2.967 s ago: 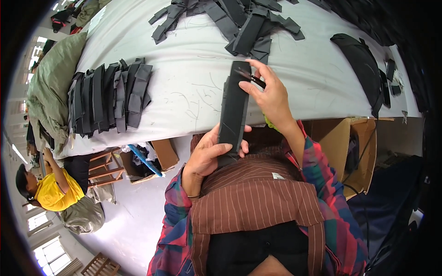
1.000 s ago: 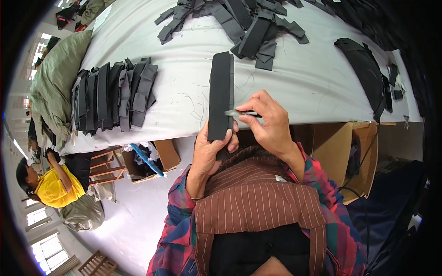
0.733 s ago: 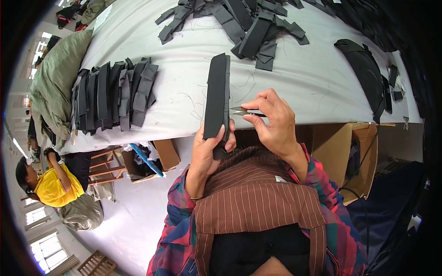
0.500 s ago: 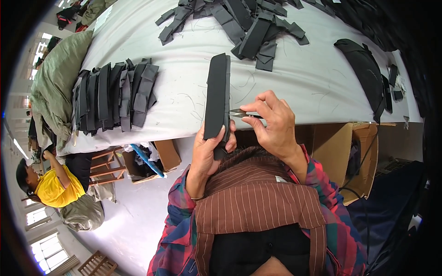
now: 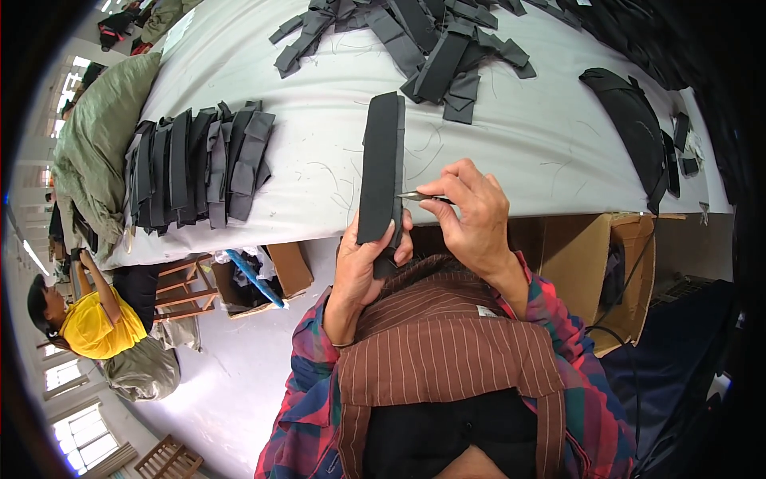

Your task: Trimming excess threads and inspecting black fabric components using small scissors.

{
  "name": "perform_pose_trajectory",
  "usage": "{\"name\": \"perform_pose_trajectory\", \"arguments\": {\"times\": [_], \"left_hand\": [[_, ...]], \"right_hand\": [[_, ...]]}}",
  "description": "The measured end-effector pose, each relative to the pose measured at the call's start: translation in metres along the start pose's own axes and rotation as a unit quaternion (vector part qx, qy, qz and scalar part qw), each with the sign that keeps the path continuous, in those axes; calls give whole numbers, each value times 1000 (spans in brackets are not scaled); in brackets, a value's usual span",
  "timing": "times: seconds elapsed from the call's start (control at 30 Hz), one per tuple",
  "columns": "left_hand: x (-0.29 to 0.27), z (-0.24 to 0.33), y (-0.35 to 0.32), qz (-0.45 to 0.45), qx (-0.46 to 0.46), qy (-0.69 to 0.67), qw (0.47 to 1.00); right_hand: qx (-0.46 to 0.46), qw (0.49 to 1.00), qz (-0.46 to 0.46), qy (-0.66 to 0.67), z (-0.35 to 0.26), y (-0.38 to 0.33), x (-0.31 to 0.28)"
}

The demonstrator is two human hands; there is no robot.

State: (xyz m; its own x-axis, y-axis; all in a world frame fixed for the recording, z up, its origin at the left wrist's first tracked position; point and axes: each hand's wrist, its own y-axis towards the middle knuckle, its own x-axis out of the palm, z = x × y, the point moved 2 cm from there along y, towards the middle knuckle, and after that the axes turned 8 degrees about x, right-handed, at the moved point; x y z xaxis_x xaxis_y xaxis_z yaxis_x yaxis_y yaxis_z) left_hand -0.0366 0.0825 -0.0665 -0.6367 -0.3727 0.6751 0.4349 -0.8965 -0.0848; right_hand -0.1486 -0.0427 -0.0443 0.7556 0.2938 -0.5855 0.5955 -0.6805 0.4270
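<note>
My left hand [image 5: 361, 257] grips the lower end of a long black fabric strip [image 5: 381, 172], thumb on its face and fingers behind. The strip stands nearly upright in front of me, with a greyer layer along its right edge. In my right hand [image 5: 479, 214], pinched between thumb and fingers, is a pair of thread snips [image 5: 416, 195]. Their blades lie close together, with the tip at the strip's right edge. Whether a thread is between the blades is too small to tell.
Similar dark strips lie in a row [image 5: 195, 168] on the left of the white-covered table [image 5: 311, 104], and in a loose pile [image 5: 435, 48] at the far side. A black curved fabric piece [image 5: 626, 120] is on the right. Cardboard boxes [image 5: 578, 267] stand below. A person in yellow [image 5: 100, 323] is at left.
The snips' blades, apart before, have come together at the strip's edge. My left hand has shifted the strip slightly right. The person in yellow has moved their arms.
</note>
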Motion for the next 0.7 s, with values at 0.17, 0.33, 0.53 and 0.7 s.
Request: {"name": "perform_pose_trajectory", "arguments": {"times": [0.17, 0.33, 0.53, 0.7], "left_hand": [[-3, 4, 1, -34, 16, 76, 996], [-11, -3, -2, -24, -58, 82, 995], [-9, -5, -1, 11, -16, 90, 996], [-14, -7, -1, -21, -20, 133, 991]], "right_hand": [[110, 974, -43, 193, 5, 2, -1], [80, 968, -144, 191, -10, -4, 2], [68, 964, -199, 166, -10, -7, 5], [52, 967, -191, 158, -5, -7, 7]]}}
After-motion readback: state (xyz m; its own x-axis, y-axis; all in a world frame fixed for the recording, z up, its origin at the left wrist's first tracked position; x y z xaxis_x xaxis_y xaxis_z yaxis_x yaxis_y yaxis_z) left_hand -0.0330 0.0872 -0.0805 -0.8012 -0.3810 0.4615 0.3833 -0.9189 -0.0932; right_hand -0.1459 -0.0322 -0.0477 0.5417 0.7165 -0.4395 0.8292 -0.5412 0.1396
